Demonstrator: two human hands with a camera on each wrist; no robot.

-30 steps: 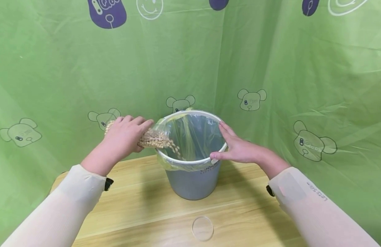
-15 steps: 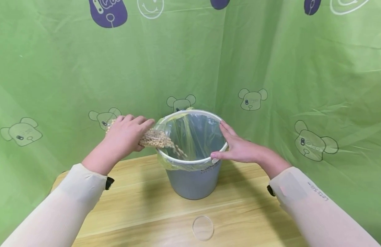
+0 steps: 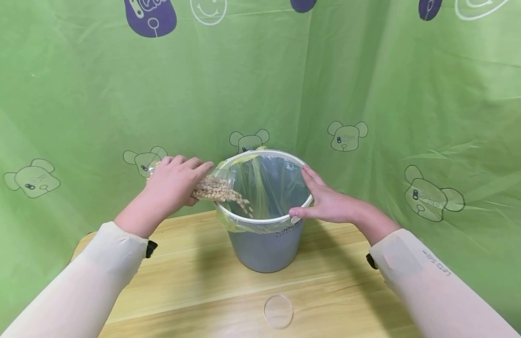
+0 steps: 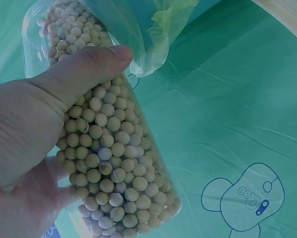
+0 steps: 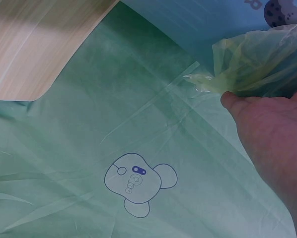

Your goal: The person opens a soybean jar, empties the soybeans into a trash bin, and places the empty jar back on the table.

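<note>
In the head view my left hand grips a clear plastic jar of round beige soybeans, fingers and thumb wrapped around its sides. The jar tilts with its mouth over the left rim of a grey-blue trash can. A stream of falling beans runs from the mouth into the can. A thin yellowish bag lines the can and folds out over its rim. On the can's right side rests my right hand, thumb and fingers spread along the white rim. The can's bottom is hidden.
A clear round lid lies on the wooden table in front of the can. Green curtains with bear prints stand close behind the table and on both sides.
Beans keep flowing from the tilted jar into the can, and the stream's shape shifts a little. Both hands stay nearly in place; the whole view drifts slightly.
</note>
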